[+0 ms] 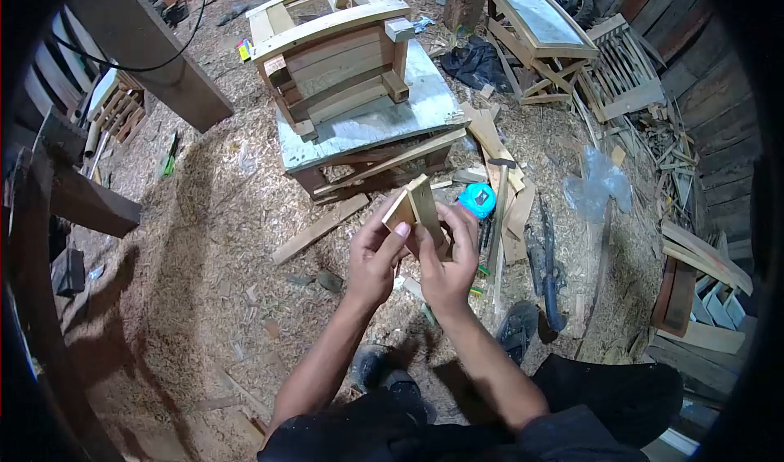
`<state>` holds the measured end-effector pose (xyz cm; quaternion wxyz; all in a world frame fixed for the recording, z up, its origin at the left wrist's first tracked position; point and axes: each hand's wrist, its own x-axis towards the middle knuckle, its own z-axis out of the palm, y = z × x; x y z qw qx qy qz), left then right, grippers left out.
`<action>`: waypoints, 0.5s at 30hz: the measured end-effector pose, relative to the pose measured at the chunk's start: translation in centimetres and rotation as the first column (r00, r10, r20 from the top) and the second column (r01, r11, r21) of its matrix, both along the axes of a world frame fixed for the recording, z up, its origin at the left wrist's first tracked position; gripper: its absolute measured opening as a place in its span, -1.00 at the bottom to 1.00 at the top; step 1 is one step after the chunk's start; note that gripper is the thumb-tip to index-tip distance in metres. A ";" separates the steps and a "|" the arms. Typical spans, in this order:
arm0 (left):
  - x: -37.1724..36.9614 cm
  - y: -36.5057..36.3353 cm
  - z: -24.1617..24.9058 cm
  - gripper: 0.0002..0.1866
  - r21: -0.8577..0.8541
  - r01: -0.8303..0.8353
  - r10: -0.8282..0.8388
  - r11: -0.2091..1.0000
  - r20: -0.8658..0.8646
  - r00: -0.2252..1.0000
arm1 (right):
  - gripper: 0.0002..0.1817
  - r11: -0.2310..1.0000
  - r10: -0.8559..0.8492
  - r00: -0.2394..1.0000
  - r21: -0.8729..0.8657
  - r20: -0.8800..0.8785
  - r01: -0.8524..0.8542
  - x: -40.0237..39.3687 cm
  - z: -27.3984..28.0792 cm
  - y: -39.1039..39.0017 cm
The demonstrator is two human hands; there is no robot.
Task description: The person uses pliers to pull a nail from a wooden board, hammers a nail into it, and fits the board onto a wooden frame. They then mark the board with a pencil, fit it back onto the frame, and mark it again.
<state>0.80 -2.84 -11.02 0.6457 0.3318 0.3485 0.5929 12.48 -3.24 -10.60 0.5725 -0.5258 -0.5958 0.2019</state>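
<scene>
Left hand (pixel 376 259): your fingers were closed on the left short piece of wood (pixel 398 211), thumb against its near face.

Right hand (pixel 449 272): your fingers were wrapped about the right short piece of wood (pixel 425 206), which stood nearly upright; their exact contact on the far side was hidden.

Short pieces, two: you held them off the floor (pixel 188 274), just on your side of the near edge of the tabletop (pixel 331 150). Their upper ends met or nearly met. The two-handed grip probably steadied one against the other, with the upper ends left uncovered for you to see.

Wooden frame, one: it rested on the tabletop, leaving the near right corner bare. The flat top likely kept it level and raised off the shavings.

Tape measure (pixel 477 200), turquoise: it lay beyond your right hand, among offcuts (pixel 516 217), seemingly within easy reach.

Hammer (pixel 501 163), one: its head lay past the tape measure, its handle pointing back towards you.

Long board (pixel 320 228), one: it lay on the floor, left of your hands.
</scene>
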 end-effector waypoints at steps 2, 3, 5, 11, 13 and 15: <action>-0.4 -0.2 0.4 -0.69 0.006 0.065 -0.065 0.998 0.028 0.998 | -0.62 0.999 0.008 0.999 0.032 0.049 -0.010 0.1 0.2 -0.3; -0.4 -0.3 0.6 -0.69 0.006 0.060 -0.061 0.998 0.027 0.998 | -0.61 0.998 0.012 0.995 0.064 0.101 -0.019 0.2 0.4 -0.4; -0.4 -0.5 1.3 -0.69 0.042 0.015 -0.015 0.999 -0.001 1.000 | -0.60 0.996 0.032 0.993 0.073 0.111 -0.040 0.4 0.5 -0.4; -0.3 -0.9 1.3 -0.77 0.034 -0.035 0.035 0.999 0.001 0.999 | -0.62 0.995 0.052 0.997 0.087 0.058 -0.057 0.1 0.4 -0.8; -0.1 -1.1 1.2 -0.79 0.008 -0.059 0.060 0.998 -0.019 0.998 | -0.63 0.996 0.055 0.998 0.074 0.035 -0.057 0.2 0.6 -0.9; 0.2 -1.1 1.2 -0.80 -0.004 -0.111 0.111 0.994 0.007 0.994 | -0.62 0.995 0.067 0.997 0.073 0.039 -0.070 0.4 0.8 -1.0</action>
